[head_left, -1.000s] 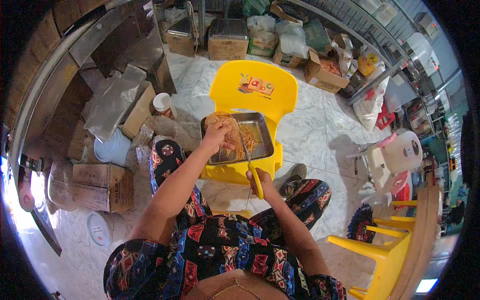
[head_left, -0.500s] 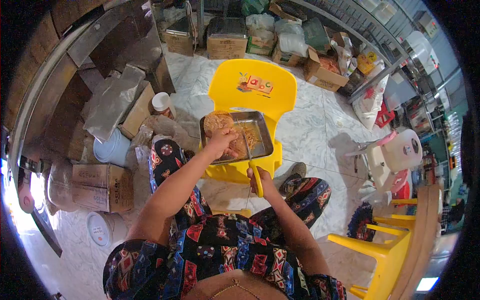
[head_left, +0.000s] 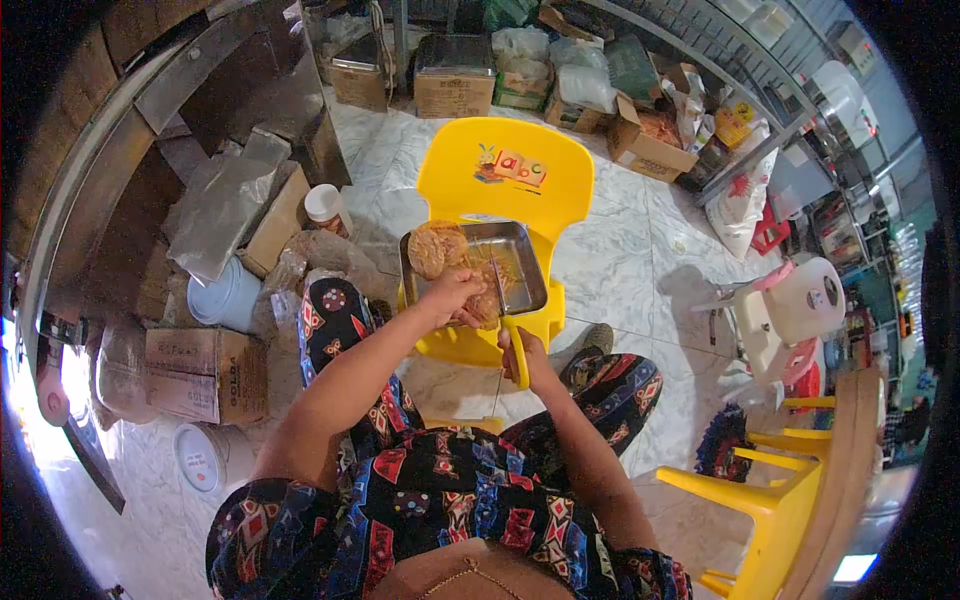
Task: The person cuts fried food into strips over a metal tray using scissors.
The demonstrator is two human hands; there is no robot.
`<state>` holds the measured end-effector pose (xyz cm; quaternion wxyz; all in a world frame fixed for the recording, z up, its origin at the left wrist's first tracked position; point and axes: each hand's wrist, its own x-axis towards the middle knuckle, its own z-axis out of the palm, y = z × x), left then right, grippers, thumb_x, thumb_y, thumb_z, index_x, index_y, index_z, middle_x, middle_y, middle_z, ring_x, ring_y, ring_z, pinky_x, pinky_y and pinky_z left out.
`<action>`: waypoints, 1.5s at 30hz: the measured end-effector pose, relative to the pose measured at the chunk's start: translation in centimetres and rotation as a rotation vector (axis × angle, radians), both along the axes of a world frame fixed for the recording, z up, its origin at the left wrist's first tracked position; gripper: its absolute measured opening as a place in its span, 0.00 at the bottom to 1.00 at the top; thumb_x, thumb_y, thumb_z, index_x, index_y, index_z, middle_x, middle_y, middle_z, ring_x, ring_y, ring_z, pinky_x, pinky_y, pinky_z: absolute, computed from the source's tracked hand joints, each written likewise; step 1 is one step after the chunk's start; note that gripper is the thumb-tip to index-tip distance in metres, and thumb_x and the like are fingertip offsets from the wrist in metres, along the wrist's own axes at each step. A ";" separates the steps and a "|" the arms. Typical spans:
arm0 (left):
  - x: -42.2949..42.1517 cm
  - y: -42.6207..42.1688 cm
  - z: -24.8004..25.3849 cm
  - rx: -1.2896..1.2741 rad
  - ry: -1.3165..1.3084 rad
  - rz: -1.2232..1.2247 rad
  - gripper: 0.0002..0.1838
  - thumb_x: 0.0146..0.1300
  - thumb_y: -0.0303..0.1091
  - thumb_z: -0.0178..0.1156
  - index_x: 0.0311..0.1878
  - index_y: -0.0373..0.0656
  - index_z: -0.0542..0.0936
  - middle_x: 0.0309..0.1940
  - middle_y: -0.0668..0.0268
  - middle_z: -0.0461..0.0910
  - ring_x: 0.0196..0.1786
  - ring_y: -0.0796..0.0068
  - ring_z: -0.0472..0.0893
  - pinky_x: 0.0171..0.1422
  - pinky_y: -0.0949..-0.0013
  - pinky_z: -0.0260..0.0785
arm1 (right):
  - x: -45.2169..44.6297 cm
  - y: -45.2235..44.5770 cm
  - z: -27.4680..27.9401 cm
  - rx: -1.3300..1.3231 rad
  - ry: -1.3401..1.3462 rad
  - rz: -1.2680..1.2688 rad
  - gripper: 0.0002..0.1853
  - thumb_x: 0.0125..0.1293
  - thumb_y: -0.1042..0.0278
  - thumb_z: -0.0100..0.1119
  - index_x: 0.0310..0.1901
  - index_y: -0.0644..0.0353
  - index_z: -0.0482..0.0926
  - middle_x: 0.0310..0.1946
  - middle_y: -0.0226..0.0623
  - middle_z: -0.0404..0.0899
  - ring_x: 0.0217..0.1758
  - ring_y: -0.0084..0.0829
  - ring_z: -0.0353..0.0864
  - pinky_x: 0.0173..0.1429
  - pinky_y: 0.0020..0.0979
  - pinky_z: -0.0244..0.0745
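Note:
A metal tray (head_left: 530, 240) rests on the seat of a yellow child's chair (head_left: 450, 170). Inside it, at the left, lie round, flat orange-brown food slices (head_left: 436, 248); thin cut strips (head_left: 512, 270) are scattered at the right. My left hand (head_left: 455, 295) is closed on another round food slice (head_left: 488, 303), held over the tray. In my right hand (head_left: 530, 358) are yellow-handled scissors (head_left: 521, 352), with their blades pointing up against that slice's right side. The exact kind of food cannot be made out.
Cardboard boxes (head_left: 453, 95) line the far wall under a rack. To my left are a carton (head_left: 205, 375), a white-lidded jar (head_left: 325, 208) and buckets (head_left: 222, 295). A pink and white chair (head_left: 790, 310) and a yellow stool (head_left: 770, 500) stand to my right.
My left hand has shifted slightly right and down with the slice, uncovering more of the slices at the tray's left. The scissors have moved slightly down and right.

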<state>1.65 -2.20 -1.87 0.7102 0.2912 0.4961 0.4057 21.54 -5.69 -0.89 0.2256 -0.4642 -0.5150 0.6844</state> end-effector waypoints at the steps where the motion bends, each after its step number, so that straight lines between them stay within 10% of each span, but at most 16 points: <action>1: -0.1 0.2 -0.1 0.014 -0.006 0.027 0.18 0.58 0.33 0.51 0.51 0.38 0.66 0.42 0.60 0.72 0.39 0.65 0.77 0.22 0.64 0.76 | 0.1 0.1 0.3 0.043 -0.023 0.030 0.19 0.58 0.47 0.52 0.26 0.56 0.67 0.11 0.24 0.60 0.11 0.18 0.60 0.15 0.22 0.59; 32: -0.8 0.3 1.5 0.131 0.186 0.011 0.20 0.60 0.43 0.49 0.52 0.43 0.66 0.43 0.63 0.69 0.38 0.67 0.74 0.21 0.66 0.74 | -0.2 0.0 0.0 0.005 -0.033 0.038 0.21 0.59 0.45 0.48 0.34 0.59 0.68 0.13 0.27 0.64 0.12 0.19 0.64 0.18 0.21 0.63; 45: -0.4 0.2 1.8 0.208 0.198 0.263 0.11 0.56 0.41 0.53 0.39 0.47 0.74 0.20 0.72 0.72 0.17 0.82 0.70 0.10 0.77 0.59 | 0.0 -0.1 -1.0 0.025 0.040 0.122 0.23 0.61 0.45 0.44 0.40 0.61 0.67 0.20 0.32 0.67 0.19 0.22 0.69 0.25 0.23 0.69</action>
